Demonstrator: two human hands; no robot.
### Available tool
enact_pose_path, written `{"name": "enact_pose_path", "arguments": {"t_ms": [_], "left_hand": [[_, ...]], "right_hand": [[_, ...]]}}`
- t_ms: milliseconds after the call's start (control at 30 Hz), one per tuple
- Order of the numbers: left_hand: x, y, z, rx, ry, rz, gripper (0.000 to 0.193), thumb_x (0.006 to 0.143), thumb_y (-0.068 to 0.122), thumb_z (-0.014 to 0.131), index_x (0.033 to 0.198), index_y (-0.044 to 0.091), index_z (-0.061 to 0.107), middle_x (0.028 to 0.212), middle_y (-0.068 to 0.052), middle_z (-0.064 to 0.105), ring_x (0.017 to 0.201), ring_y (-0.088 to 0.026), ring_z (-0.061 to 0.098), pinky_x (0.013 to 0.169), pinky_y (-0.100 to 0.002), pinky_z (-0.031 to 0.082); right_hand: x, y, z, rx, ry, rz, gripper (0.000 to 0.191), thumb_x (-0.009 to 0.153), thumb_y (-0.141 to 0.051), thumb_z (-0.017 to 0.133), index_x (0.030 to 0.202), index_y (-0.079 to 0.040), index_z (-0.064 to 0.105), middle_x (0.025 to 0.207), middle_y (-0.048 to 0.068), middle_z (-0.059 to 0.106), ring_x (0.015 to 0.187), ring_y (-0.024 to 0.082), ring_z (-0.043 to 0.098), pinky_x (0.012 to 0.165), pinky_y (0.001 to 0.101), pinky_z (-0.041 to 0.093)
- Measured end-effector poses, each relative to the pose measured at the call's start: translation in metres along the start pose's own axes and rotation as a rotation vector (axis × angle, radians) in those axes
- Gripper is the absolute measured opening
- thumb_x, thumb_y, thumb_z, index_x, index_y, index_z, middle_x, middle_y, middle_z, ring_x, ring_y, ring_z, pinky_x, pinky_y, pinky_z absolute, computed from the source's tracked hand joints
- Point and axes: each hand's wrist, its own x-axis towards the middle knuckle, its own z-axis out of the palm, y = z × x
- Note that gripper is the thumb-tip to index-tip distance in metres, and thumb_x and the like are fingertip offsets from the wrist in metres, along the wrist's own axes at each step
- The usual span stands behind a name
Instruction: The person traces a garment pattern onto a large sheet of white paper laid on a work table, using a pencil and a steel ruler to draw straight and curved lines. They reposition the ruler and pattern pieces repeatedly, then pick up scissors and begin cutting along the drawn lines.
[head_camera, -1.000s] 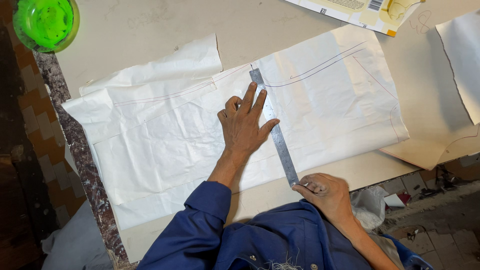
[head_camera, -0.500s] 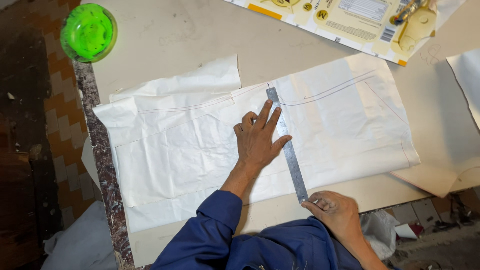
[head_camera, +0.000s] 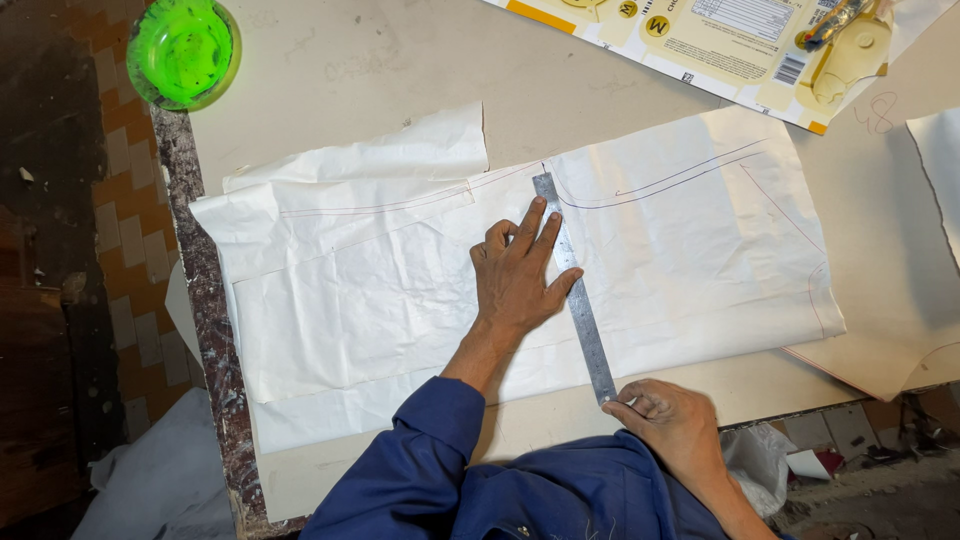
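A long steel ruler (head_camera: 577, 300) lies almost straight away from me across a large creased white paper pattern (head_camera: 350, 300) with thin curved lines drawn on it. My left hand (head_camera: 515, 275) lies flat on the paper, fingers spread. Its fingertips and thumb press against the ruler's left edge. My right hand (head_camera: 672, 425) sits at the table's near edge, fingers curled around the ruler's near end. Both arms wear blue sleeves.
A bright green round bowl (head_camera: 183, 50) stands at the table's far left corner. A flattened yellow printed carton (head_camera: 720, 40) lies along the far edge. More white sheets (head_camera: 935, 170) lie at the right. The beige tabletop (head_camera: 330, 70) ends at a stone edge on the left.
My hands and the ruler keep nearly the same place on the paper. Only the view has shifted, so everything sits a little further right in the frame.
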Motion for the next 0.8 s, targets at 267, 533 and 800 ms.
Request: {"name": "enact_pose_path", "arguments": {"t_ms": [267,533,800], "left_hand": [[-0.001,0.000,0.000,-0.001,-0.006,0.000,0.075,0.080,0.056,0.077,0.139,0.010,0.064,0.160,-0.005,0.045,0.116,-0.033,0.043,0.087,-0.048,0.035],[-0.002,-0.004,0.005,0.002,0.011,0.008,0.076,0.080,0.053,0.077,0.140,0.008,0.063,0.161,-0.008,0.044,0.118,-0.032,0.043,0.089,-0.048,0.036],[0.000,0.001,-0.012,0.007,-0.154,-0.052,0.079,0.078,0.051,0.077,0.143,0.011,0.060,0.163,-0.006,0.042,0.122,-0.033,0.043,0.090,-0.052,0.037]], "right_hand": [[0.000,0.002,0.001,-0.009,0.012,-0.019,0.023,0.065,-0.023,0.091,0.074,-0.007,0.077,0.052,0.003,0.069,0.043,0.010,0.063,0.042,0.0252,0.047],[0.001,0.001,0.002,-0.040,0.004,-0.045,0.025,0.064,-0.026,0.092,0.073,-0.008,0.076,0.053,0.003,0.070,0.044,0.010,0.065,0.043,0.0257,0.048],[0.000,-0.003,0.000,-0.064,-0.040,0.062,0.025,0.064,-0.027,0.093,0.073,-0.008,0.078,0.052,0.003,0.070,0.044,0.012,0.064,0.043,0.0266,0.047]]}}
